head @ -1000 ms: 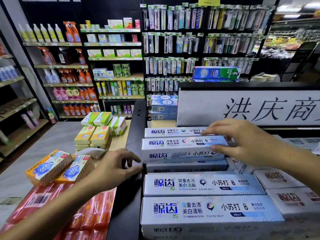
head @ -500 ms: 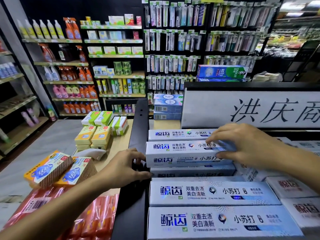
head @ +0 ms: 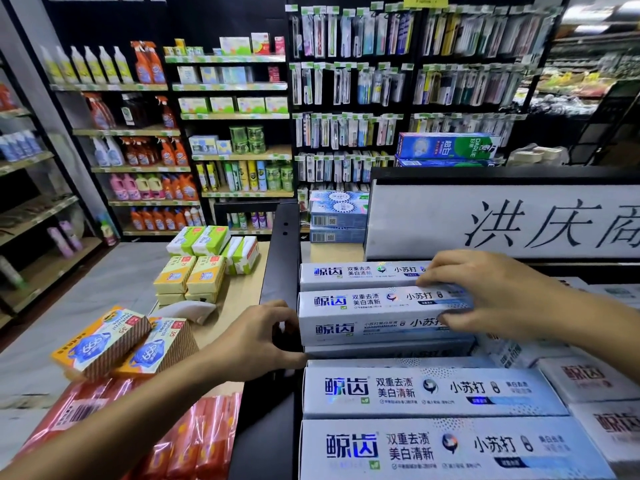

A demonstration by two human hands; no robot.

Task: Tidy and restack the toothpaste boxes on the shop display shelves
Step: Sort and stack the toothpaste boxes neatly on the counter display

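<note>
White toothpaste boxes with blue print lie in a stepped stack on the display shelf. My right hand (head: 491,299) grips the right end of the upper middle box (head: 367,315), fingers over its top and thumb on its front face. My left hand (head: 256,337) presses against the left end of that same box beside the black shelf post (head: 278,271). Another box (head: 356,273) lies just behind it, and two larger-looking boxes (head: 426,389) sit lower in front. More white boxes with red print (head: 588,375) lie to the right.
A low wooden table on the left holds yellow and green soap packs (head: 194,271), orange boxes (head: 117,341) and red wrapped packs (head: 194,441). A white sign panel (head: 502,220) stands behind the stack. Blue boxes (head: 337,216) sit behind the post. Shelves of bottles and toothbrushes line the back.
Both hands have stayed on the upper middle box; my left hand has closed in against its left end, and the box has shifted slightly.
</note>
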